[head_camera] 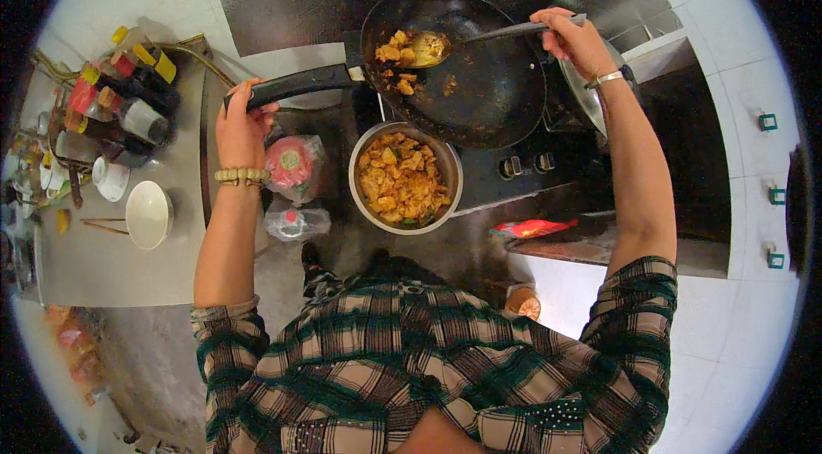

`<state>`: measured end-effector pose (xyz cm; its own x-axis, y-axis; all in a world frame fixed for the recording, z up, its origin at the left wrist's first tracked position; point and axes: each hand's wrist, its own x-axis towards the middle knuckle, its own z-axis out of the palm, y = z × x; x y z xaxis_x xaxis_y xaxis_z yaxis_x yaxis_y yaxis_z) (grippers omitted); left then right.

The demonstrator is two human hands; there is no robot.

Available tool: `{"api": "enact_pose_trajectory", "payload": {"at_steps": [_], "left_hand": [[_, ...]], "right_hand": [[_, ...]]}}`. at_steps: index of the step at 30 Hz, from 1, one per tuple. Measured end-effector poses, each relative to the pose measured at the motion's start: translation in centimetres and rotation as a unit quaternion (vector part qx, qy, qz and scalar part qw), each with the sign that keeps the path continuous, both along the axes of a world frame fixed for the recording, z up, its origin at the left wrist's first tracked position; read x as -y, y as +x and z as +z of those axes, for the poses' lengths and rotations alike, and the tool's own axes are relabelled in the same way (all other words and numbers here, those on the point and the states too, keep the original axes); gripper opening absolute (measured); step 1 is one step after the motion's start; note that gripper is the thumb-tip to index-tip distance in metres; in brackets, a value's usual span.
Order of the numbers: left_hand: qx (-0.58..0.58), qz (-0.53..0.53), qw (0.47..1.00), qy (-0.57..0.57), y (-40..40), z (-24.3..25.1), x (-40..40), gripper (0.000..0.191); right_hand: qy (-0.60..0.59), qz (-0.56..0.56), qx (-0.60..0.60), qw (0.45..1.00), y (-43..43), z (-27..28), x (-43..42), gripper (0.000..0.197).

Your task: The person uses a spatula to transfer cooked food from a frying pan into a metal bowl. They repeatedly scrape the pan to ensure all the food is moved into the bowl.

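Observation:
My left hand (244, 123) grips the black handle of a dark frying pan (488, 88), which is held above the stove. In my right hand (568, 36) is the handle of a metal cooking spatula (429, 49); its head lies inside the pan at the left, against browned food pieces (393, 50). More small pieces stick to the pan's lower left. Just below the pan's near edge stands a round metal pot (456, 187), filled with orange-brown cooked food (401, 178).
Sauce bottles (144, 120), a white bowl (149, 215) and chopsticks (106, 226) are on the left counter. Plastic bags (292, 165) lie left of the pot. Stove knobs (512, 167), a red packet (536, 228) and a metal lid (581, 94) are at the right.

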<state>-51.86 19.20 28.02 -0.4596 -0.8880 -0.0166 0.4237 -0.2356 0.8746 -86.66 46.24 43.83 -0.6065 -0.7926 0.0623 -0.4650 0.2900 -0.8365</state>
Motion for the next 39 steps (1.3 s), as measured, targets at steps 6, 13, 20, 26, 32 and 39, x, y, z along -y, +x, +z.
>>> {"api": "enact_pose_trajectory", "payload": {"at_steps": [6,13,20,26,32,39], "left_hand": [[0.002,-0.001,1.000,-0.006,0.3,0.5,-0.2,0.024],[0.007,-0.016,1.000,0.005,0.0,0.4,-0.6,0.023],[0.012,-0.013,1.000,0.013,0.5,0.6,-0.6,0.023],[0.011,-0.026,0.999,0.021,0.0,0.8,-0.5,0.024],[-0.013,-0.022,1.000,0.002,0.4,-0.7,0.5,0.025],[0.007,-0.012,1.000,0.014,0.1,0.2,-0.4,0.025]], "right_hand": [[0.131,-0.098,-0.108,0.981,-0.2,6.0,-5.7,0.026],[0.005,-0.019,-0.036,0.999,-0.3,0.4,-1.1,0.026],[0.096,-0.044,-0.022,0.994,1.2,4.2,-5.6,0.029],[0.069,-0.068,0.082,0.992,3.9,2.9,-9.7,0.031],[-0.015,-0.074,0.106,0.992,5.5,-0.6,-5.3,0.028],[-0.113,-0.104,0.157,0.976,1.4,-1.2,-6.3,0.030]]}}
